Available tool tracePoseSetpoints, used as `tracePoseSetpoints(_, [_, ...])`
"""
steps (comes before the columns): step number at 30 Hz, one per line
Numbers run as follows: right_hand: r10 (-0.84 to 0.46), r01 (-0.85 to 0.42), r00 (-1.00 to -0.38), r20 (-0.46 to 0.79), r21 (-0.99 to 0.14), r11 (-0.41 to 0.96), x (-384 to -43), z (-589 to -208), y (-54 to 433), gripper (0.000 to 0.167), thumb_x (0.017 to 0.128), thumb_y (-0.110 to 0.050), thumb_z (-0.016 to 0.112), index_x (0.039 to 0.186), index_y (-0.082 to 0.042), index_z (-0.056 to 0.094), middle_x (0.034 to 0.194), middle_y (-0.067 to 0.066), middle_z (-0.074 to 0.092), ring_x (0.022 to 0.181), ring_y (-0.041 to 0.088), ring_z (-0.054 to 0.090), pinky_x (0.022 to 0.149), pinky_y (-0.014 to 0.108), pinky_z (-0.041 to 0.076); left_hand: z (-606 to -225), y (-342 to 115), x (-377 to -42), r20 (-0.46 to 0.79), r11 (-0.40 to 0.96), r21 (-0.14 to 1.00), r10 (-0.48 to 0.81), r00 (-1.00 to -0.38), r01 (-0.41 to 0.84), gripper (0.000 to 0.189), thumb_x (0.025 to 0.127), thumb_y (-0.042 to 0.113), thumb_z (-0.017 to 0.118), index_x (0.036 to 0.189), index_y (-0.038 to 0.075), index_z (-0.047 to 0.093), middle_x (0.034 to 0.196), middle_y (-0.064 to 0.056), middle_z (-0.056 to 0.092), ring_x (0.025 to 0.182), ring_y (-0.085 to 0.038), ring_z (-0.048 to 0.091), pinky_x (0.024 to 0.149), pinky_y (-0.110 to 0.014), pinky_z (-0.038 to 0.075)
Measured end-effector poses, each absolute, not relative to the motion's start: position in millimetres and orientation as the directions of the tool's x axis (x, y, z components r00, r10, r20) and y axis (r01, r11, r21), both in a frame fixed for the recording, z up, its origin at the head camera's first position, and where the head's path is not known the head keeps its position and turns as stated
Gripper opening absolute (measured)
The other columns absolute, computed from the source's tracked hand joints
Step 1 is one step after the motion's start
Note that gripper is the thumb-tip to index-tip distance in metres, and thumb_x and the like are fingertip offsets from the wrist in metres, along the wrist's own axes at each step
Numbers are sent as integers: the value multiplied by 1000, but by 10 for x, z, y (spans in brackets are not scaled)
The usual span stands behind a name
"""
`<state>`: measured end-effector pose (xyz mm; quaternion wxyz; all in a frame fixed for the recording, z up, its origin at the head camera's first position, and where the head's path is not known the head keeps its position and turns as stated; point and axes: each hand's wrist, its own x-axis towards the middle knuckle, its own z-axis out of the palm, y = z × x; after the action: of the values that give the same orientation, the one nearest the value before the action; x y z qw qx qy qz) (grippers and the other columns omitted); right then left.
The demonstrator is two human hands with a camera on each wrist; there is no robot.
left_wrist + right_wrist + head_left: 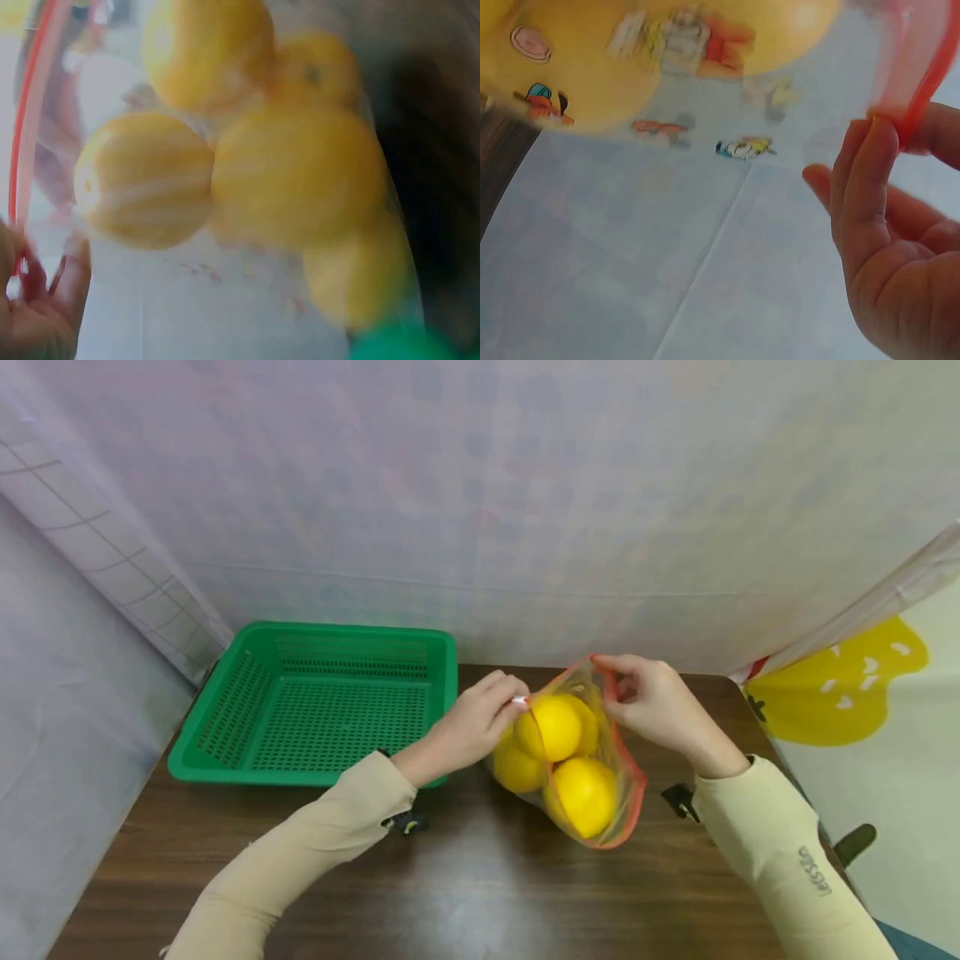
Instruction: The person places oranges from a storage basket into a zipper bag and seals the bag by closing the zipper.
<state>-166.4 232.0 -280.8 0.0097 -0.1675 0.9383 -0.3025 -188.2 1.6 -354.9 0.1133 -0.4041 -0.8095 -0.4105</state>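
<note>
A see-through bag (636,797) with a red-orange edge strip and small printed cartoon figures holds several round yellow fruits (581,797). My left hand (480,717) pinches the near-left part of the bag's edge at a small white zip slider (520,700). On the far right side, my right hand (660,706) pinches the red strip (922,86) between thumb and fingers. The bag's mouth gapes between both hands, and its body hangs close over the table. Blur softens the fruits (146,180) in the left wrist view.
Left of the bag stands a green plastic basket (311,777) with slotted walls, near my left forearm. The dark wooden table (480,893) ends at a pale curtain (480,527) behind. A yellow printed shape (832,702) shows on the cloth at right.
</note>
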Motion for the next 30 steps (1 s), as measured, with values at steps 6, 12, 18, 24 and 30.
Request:
tracePoseSetpoints(6, [-360,-385,-920,154,-531,755,-1612,-2830,2505,31,82,-2,63,112,-2,62,107,16,61,80,22,62,62,25,51,-3492,111,-1833,451,193,822,355,-819,536,13,95,14,45,92,4,52,79,-7,55,66,-15,54,60,-22,47])
tracePoseSetpoints(12, [-550,-585,-807,214,-413,698,-1285,-3017,2690,31,70,-23,78,96,-15,65,122,13,50,98,26,56,74,36,50,-3495,120,-1818,372,193,887,236,-898,418,13,95,12,45,92,2,52,82,-12,60,67,-21,59,60,-23,48])
tracePoseSetpoints(18, [-631,-686,-725,278,-202,699,-872,-3274,2501,76,54,-64,71,109,-13,59,132,24,35,101,32,50,66,47,48,-3482,136,-1828,361,185,899,201,-911,397,14,96,13,45,93,1,51,80,-13,62,70,-22,61,64,-25,50])
tracePoseSetpoints(24, [-641,-701,-674,368,-44,712,-788,-3355,2399,40,74,-51,65,88,-15,66,107,16,51,82,21,55,58,30,48,-3463,111,-1851,326,184,917,163,-931,353,14,95,11,46,93,-1,51,80,-17,60,71,-26,61,65,-27,51])
tracePoseSetpoints(30, [-595,-731,-618,514,-97,676,-959,-3206,2637,51,93,-42,36,72,-8,69,77,-4,59,59,2,52,52,9,41,-3417,18,-1846,300,209,921,157,-941,329,12,94,12,47,94,1,52,77,-12,53,60,-19,49,55,-24,43])
